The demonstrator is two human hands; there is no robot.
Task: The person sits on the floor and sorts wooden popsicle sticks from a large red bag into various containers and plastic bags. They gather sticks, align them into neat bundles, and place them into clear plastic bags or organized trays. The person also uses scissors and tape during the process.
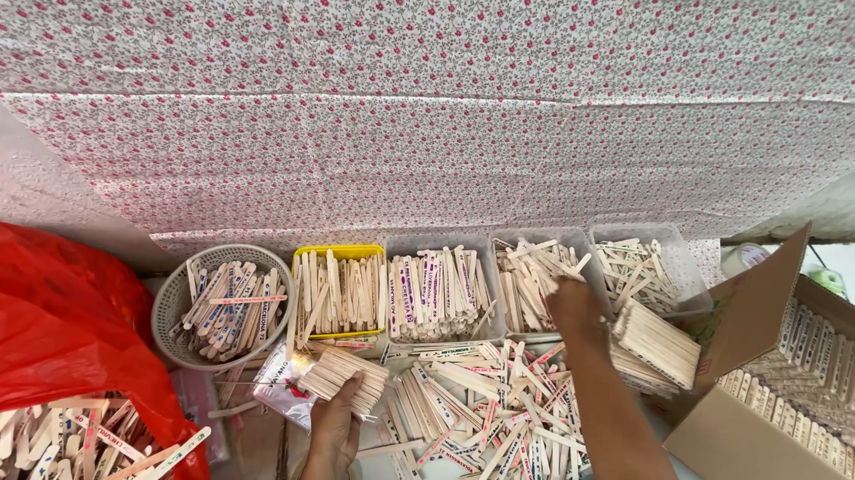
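A floral cloth [517, 106] is hanging behind a row of trays. A red bag [31, 323] and a cardboard box [783, 465] are flanking a loose heap of wooden sticks [495, 415]. The right hand [575, 306] is reaching into a clear tray [548, 240]; whether its fingers are gripping cannot be told. The left hand [337, 419] is clasping a stick bundle [343, 376] below the yellow tray [341, 253].

Matt wooden sticks [496, 405], glossy red plastic bag [30, 333], plain cardboard box [763, 464]
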